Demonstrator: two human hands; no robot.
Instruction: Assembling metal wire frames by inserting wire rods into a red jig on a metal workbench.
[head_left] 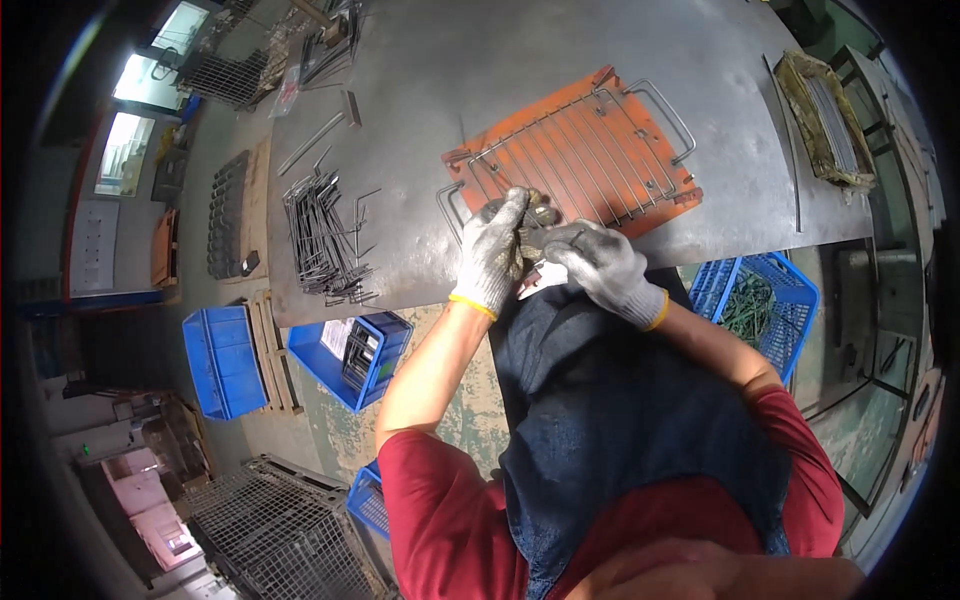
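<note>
A person in a red shirt and dark apron stands at a grey metal table (420, 90). An orange jig plate (585, 160) lies on the table, and a wire rack (590, 150) with looped handles rests on the plate. Both hands wear grey knit gloves and meet at the plate's near edge. The left hand (492, 252) is curled, its fingertips pressing on the rack's near wires. The right hand (605, 262) is loosely closed beside it, fingers bent toward a small dark part (540, 232) between the 2 hands; which hand grips it is hard to tell. Left of the plate lies a pile of bent wire rods (325, 235). Below the table's edge sit 2 blue crates (352, 355), and a third blue crate (765, 300) is partly hidden by the right arm.
</note>
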